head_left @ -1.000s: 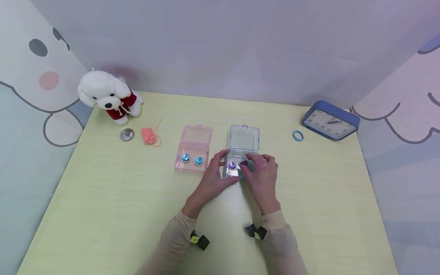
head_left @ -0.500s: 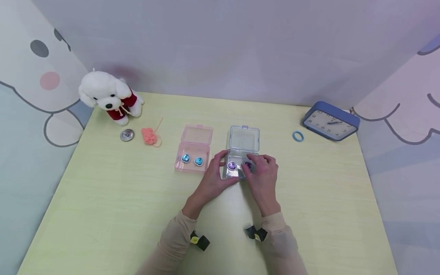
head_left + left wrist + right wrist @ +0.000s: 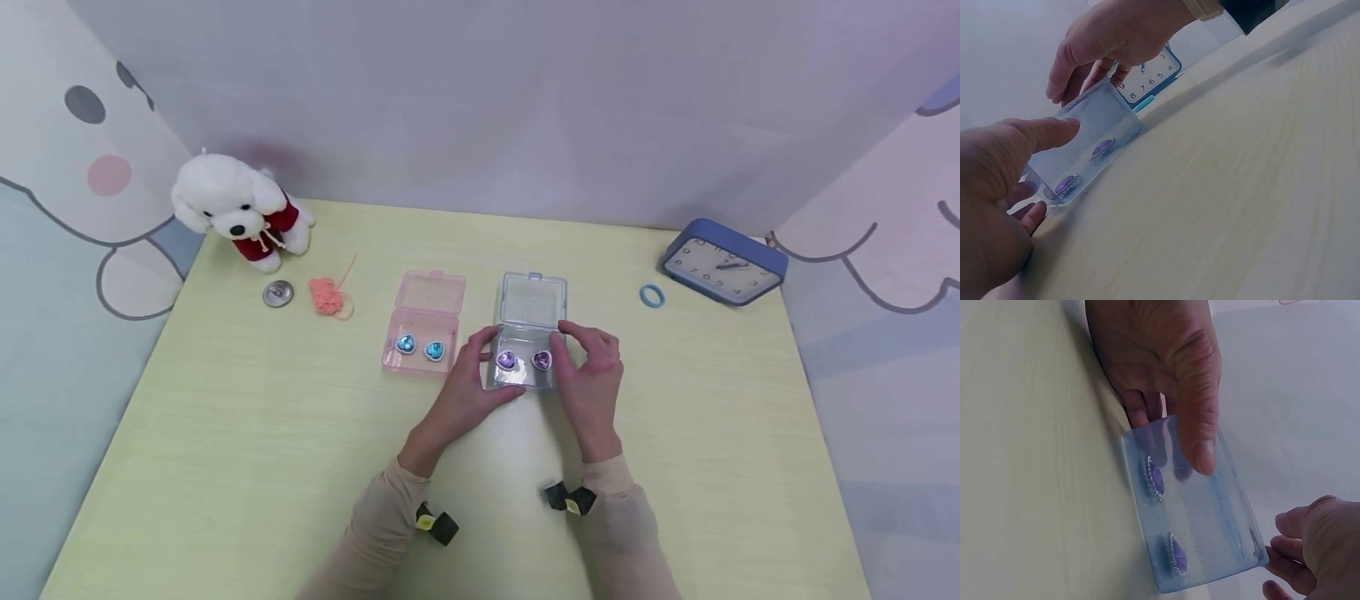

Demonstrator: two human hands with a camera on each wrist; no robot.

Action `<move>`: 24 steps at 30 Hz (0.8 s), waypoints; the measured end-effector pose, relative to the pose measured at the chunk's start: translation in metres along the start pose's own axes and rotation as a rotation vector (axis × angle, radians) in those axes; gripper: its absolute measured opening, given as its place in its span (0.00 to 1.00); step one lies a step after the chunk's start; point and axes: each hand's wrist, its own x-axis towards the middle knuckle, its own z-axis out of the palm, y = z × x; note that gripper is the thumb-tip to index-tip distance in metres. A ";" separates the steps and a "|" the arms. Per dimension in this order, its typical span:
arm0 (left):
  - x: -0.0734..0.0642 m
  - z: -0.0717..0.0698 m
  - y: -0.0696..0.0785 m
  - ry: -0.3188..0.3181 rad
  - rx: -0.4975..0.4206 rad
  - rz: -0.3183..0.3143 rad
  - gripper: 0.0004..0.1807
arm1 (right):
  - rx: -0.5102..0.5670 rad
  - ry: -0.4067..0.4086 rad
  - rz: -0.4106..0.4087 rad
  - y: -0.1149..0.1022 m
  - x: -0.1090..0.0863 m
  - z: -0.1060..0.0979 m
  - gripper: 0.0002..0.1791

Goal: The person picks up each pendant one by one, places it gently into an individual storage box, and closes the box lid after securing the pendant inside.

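Note:
A small clear blue hinged box (image 3: pixel 525 379) stands with its lid (image 3: pixel 534 300) raised and lying back. Inside are two purple heart-shaped gems, a left one (image 3: pixel 506 360) and a right one (image 3: pixel 542 360), both rimmed with small white beads. My left hand (image 3: pixel 467 392) grips the box at its front left, thumb along the front wall and fingers at the left side. At the box's right edge is my right hand (image 3: pixel 591 379), thumb and forefinger apart with no gem between them. The right wrist view shows its fingers (image 3: pixel 1288 569) by a corner of the box.
Left of the blue box, an open pink box (image 3: pixel 420 367) holds two blue heart gems. Farther left are a coral yarn piece (image 3: pixel 326 297), a round metal piece (image 3: pixel 278 293) and a plush dog (image 3: pixel 232 204). A blue ring (image 3: pixel 652 295) and a blue clock (image 3: pixel 723 262) stand right.
My right hand has let go of the right purple gem and shifted right to the box's edge. That gem now lies a little farther right, in full view. My left hand stays put.

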 end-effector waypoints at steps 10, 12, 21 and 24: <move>0.000 0.000 0.002 0.001 0.000 -0.004 0.52 | 0.151 -0.041 0.291 0.013 0.023 0.000 0.21; 0.000 0.000 0.002 0.001 0.004 -0.001 0.52 | 0.199 -0.075 0.383 0.015 0.026 0.001 0.23; -0.001 0.001 0.002 -0.005 0.002 -0.012 0.51 | 0.435 -0.084 0.538 0.017 0.031 0.002 0.27; -0.001 0.001 0.003 -0.002 0.003 -0.013 0.52 | 0.498 -0.077 0.541 0.013 0.032 -0.001 0.27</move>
